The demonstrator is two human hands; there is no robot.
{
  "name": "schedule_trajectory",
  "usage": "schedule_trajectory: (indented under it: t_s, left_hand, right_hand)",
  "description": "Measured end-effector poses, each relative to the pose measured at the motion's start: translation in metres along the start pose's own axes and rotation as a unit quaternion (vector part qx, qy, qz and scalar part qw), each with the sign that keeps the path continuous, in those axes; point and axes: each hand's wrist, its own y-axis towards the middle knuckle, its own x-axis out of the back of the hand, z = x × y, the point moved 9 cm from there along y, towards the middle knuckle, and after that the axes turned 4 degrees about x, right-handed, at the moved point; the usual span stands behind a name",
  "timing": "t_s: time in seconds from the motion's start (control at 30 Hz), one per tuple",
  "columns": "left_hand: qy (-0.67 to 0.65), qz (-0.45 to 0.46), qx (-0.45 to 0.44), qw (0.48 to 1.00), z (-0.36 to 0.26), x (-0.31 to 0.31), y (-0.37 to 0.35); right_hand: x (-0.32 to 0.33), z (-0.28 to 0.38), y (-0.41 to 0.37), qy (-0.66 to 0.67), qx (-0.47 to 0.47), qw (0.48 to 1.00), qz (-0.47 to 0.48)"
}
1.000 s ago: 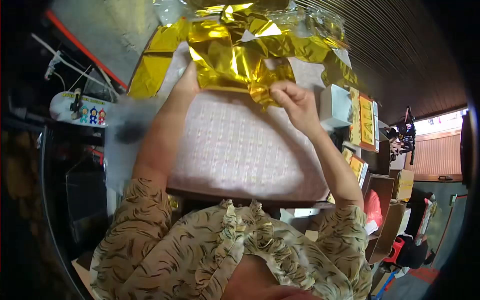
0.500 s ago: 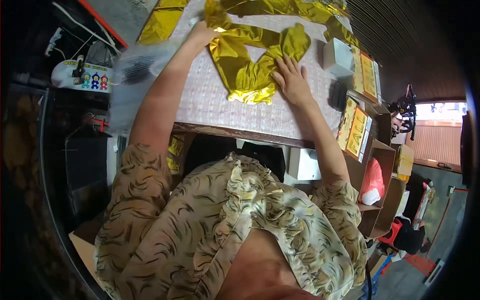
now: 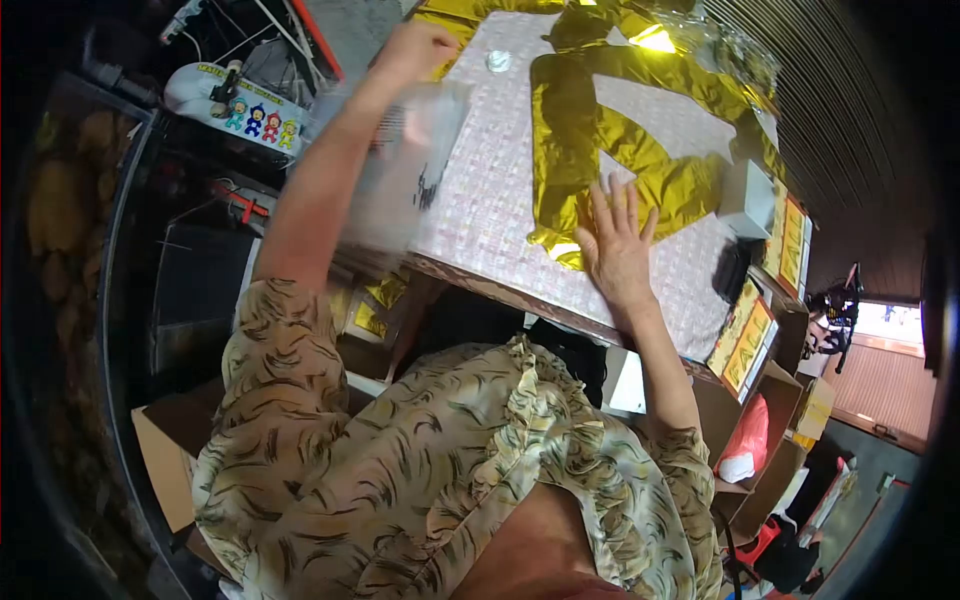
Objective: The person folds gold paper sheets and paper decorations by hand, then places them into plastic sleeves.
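A flat, uninflated gold foil balloon, shaped like a letter, lies on the table. My right hand rests on its near end, palm down with the fingers spread. My left hand is at the table's far left edge, its fingers curled; whatever they may hold is hidden. More gold foil lies just beyond that hand. A small round silvery disc sits on the tabletop to the right of it. Beneath my left forearm, a clear plastic bag with dark print hangs over the table edge, blurred.
The patterned tabletop carries further gold foil and clear wrapping along its far side. A white box, a black object and cartons marked FALL line the right edge. Open cardboard boxes stand below on that side.
My left hand has come off the balloon and moved left to the table edge. The balloon lies flatter and more spread out. My right hand stays on it. The view has shifted.
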Motion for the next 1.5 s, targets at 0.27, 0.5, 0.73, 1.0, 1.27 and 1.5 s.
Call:
schedule_trajectory:
  t_s: [0.27, 0.5, 0.73, 1.0, 1.27, 1.5]
  left_hand:
    - [-0.024, 0.091, -0.038, 0.995, 0.097, 0.009, 0.011]
    - [-0.066, 0.109, -0.016, 0.992, 0.105, -0.01, 0.014]
    - [-0.031, 0.174, 0.051, 0.983, 0.127, -0.026, 0.042]
    - [0.033, 0.225, 0.048, 0.973, 0.085, -0.013, 0.047]
    - [-0.122, 0.129, 0.067, 0.982, 0.086, -0.01, 0.059]
    - [-0.049, -0.042, 0.075, 0.995, 0.073, 0.047, 0.016]
  right_hand:
    - [-0.007, 0.024, -0.005, 0.045, -0.022, 0.992, 0.111]
    - [0.044, 0.041, 0.103, 0.218, 0.093, 0.972, 0.0]
    - [0.0, 0.053, 0.265, 0.328, 0.092, 0.938, -0.056]
    - [-0.085, 0.091, 0.359, 0.544, 0.076, 0.832, 0.08]
    - [-0.09, 0.073, 0.362, 0.483, -0.008, 0.865, -0.134]
    - [-0.117, 0.055, 0.352, 0.627, -0.139, 0.757, -0.121]
